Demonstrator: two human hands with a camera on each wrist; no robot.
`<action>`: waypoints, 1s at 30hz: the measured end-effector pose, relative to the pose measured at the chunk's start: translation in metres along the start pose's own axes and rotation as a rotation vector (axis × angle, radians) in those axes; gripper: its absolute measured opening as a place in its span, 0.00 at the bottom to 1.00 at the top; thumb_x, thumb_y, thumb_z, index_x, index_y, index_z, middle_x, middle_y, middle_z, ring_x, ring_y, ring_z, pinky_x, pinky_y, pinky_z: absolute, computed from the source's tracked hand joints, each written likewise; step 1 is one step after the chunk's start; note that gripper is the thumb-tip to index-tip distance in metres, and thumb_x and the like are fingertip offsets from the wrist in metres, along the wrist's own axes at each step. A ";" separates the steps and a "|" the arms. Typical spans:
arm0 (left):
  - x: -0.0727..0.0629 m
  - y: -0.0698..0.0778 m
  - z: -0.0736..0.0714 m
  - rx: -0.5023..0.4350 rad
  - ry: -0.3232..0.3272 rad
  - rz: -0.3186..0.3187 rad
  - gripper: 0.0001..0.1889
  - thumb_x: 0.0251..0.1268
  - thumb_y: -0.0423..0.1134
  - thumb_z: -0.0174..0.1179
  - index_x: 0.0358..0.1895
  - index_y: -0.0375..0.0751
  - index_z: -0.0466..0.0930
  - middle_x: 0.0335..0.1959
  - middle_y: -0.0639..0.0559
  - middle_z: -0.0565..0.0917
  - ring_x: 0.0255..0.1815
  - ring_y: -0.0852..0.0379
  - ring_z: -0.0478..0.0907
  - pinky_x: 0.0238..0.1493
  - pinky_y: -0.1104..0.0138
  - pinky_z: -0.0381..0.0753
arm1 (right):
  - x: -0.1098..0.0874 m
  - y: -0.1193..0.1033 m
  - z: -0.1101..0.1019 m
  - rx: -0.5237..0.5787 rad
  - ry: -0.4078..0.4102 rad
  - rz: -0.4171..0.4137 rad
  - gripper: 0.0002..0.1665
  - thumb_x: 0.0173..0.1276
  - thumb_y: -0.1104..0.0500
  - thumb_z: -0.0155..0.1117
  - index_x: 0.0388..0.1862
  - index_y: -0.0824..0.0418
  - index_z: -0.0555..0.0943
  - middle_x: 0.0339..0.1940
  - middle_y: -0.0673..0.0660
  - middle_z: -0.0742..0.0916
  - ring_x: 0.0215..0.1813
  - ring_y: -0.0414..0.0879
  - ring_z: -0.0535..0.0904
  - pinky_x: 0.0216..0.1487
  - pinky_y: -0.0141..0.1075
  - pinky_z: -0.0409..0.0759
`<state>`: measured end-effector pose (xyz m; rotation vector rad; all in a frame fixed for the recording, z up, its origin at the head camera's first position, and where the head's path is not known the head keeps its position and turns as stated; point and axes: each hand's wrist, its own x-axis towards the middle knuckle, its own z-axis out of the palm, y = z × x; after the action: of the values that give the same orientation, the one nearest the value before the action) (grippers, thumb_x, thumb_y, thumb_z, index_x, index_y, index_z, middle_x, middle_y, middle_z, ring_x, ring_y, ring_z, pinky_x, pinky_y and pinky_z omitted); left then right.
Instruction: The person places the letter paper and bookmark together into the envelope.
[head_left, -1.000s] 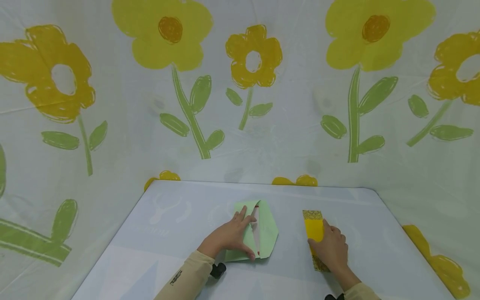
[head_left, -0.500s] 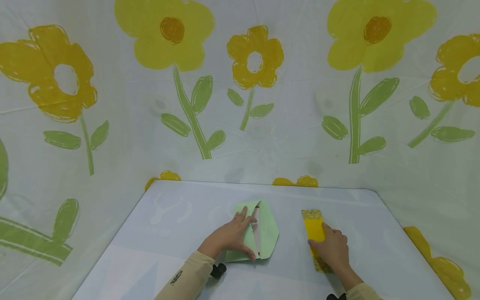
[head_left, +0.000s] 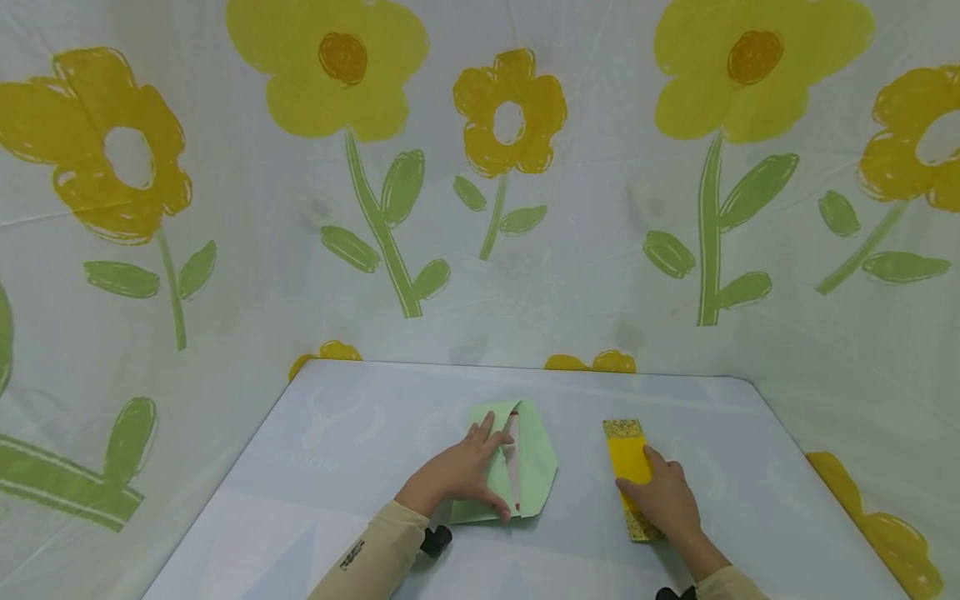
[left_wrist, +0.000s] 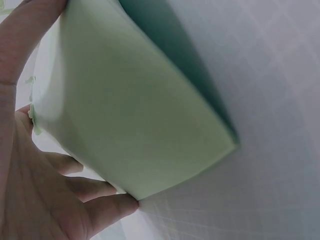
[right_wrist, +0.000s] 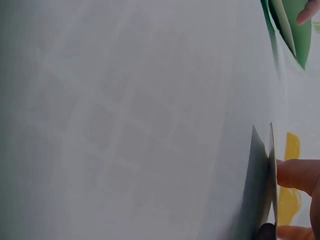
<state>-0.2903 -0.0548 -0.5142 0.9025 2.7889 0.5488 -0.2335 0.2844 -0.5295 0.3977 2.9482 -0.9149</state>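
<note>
2 hands are over the pale table (head_left: 337, 500), each grasping a thing. The left hand (head_left: 459, 468) holds the green paper (head_left: 536, 467), which lies near the middle of the table. Its thumb meets the paper at about 6 o'clock and its other fingers spread over the left half. A narrow gap runs down the paper from 12 to 6 o'clock; inside shows a white strip (head_left: 513, 467), red at both ends. In the left wrist view, the left fingertips touch 1 edge of the paper, with dark shade along the opposite edge.

The right hand (head_left: 666, 498) grips the card (head_left: 628, 458), at 3 o'clock from the paper and apart from it. Its thumb is on the card's left edge, and a finger is at the right edge. The card is yellow in the middle, speckled gold at its 12 and 6 o'clock ends. The right wrist view shows it nearly edge-on beside its shadow; I cannot tell whether it lies wholly flat.

2 beige sleeves (head_left: 375, 550) come in from 7 and 5 o'clock. Behind the table, at 12 o'clock, hangs a flowered curtain (head_left: 592, 208).
</note>
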 end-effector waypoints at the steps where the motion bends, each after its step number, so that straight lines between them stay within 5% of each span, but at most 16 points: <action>1: 0.000 0.000 0.000 0.002 0.000 -0.002 0.59 0.29 0.72 0.79 0.72 0.57 0.63 0.83 0.37 0.45 0.80 0.31 0.51 0.66 0.43 0.73 | 0.000 0.000 0.000 -0.001 -0.003 -0.001 0.55 0.66 0.43 0.69 0.77 0.75 0.58 0.58 0.81 0.72 0.47 0.61 0.76 0.48 0.55 0.79; 12: -0.001 0.001 -0.002 0.002 -0.005 0.002 0.58 0.31 0.70 0.80 0.72 0.56 0.64 0.83 0.36 0.45 0.79 0.29 0.51 0.66 0.43 0.72 | -0.001 0.003 0.000 0.005 0.009 -0.031 0.46 0.72 0.48 0.64 0.76 0.75 0.59 0.68 0.82 0.71 0.64 0.74 0.72 0.61 0.65 0.72; 30: 0.000 -0.001 0.000 -0.001 -0.001 0.004 0.59 0.30 0.72 0.79 0.72 0.56 0.63 0.83 0.36 0.45 0.80 0.30 0.50 0.66 0.42 0.72 | -0.007 0.000 0.001 0.042 0.060 -0.038 0.37 0.76 0.58 0.56 0.76 0.75 0.59 0.72 0.79 0.68 0.71 0.75 0.65 0.66 0.66 0.67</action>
<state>-0.2906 -0.0551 -0.5147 0.9079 2.7863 0.5500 -0.2266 0.2822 -0.5295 0.3781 3.0053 -0.9875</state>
